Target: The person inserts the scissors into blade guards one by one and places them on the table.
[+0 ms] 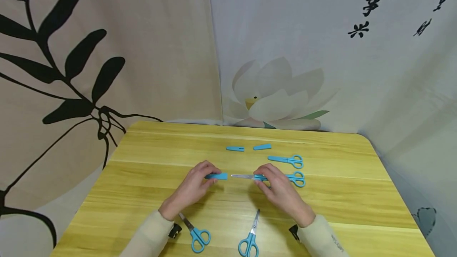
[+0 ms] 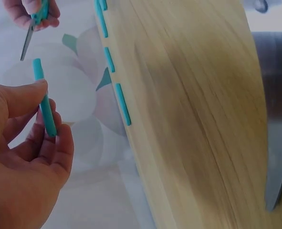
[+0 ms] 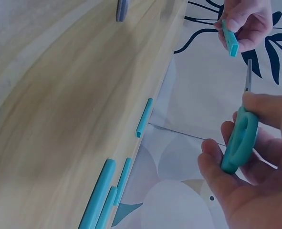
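Note:
My left hand pinches a blue scissors cover between thumb and fingers. Its open end faces the right hand, as the right wrist view shows. Across a small gap, my right hand grips a pair of scissors by the blue handles. Their bare blades are together and point left toward the cover, apart from it. Both hands are raised above the wooden table. Behind the right hand lies a pair of covered scissors, partly hidden by that hand.
Another covered pair of scissors lies farther back. Two loose blue covers are near the far edge. Toward the front lie two bare-bladed pairs of scissors, one left, one central. Printed curtains hang behind the table.

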A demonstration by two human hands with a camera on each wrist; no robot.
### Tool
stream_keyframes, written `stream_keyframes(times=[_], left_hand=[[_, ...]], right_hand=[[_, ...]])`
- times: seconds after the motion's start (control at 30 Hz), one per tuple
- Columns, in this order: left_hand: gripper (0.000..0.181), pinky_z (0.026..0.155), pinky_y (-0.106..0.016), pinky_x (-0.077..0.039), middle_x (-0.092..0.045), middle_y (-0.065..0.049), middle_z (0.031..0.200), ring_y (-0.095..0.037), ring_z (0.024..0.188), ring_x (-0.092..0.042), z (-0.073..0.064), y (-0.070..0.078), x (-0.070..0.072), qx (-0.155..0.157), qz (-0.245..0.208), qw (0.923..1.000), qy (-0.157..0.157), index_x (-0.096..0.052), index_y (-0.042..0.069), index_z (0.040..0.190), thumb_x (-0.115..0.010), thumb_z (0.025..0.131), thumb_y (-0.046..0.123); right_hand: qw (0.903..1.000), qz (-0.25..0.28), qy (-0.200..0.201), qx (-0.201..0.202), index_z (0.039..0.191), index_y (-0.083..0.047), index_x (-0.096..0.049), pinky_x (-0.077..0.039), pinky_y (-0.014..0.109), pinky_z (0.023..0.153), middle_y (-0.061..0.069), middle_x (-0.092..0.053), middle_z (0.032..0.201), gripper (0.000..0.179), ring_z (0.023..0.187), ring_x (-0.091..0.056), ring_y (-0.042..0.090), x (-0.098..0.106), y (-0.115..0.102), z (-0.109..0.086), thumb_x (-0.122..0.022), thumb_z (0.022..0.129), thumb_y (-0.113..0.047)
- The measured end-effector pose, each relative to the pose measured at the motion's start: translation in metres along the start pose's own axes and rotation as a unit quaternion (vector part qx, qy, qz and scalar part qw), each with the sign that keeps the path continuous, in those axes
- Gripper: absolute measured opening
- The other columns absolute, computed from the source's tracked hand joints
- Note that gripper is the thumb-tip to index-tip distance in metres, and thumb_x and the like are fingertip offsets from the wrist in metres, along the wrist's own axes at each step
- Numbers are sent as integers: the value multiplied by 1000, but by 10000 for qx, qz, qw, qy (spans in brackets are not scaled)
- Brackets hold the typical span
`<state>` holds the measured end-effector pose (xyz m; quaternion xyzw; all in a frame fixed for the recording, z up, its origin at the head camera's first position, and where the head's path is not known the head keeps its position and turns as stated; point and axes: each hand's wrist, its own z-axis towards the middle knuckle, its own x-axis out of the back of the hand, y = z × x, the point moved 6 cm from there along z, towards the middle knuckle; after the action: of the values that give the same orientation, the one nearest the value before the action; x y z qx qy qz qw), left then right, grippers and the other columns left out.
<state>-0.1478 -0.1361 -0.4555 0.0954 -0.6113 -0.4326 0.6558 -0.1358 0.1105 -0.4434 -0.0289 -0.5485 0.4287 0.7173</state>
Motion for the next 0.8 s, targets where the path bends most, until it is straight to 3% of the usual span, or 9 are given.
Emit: stream_keyframes(times=[0.47, 0.8], left_hand=[[19, 80, -29, -55, -64, 5, 110, -13, 98, -61, -3, 3, -1, 166, -165, 9997, 20, -74, 11, 112, -75, 94, 3], [21, 81, -35, -57, -65, 3, 109, -15, 97, -63, -3, 4, -4, -16, -169, 9999, 33, -75, 10, 110, -77, 92, 1]], right_hand=[[9998, -147, -14, 131, 106, -8, -71, -59, 38, 83, 2, -68, 111, 23, 100, -67, 19, -6, -2, 0, -83, 87, -3], [9993, -296, -45, 229, 105, -6, -72, -59, 37, 84, 3, -68, 110, 22, 100, -67, 20, -8, -3, 1, -84, 87, -5]])
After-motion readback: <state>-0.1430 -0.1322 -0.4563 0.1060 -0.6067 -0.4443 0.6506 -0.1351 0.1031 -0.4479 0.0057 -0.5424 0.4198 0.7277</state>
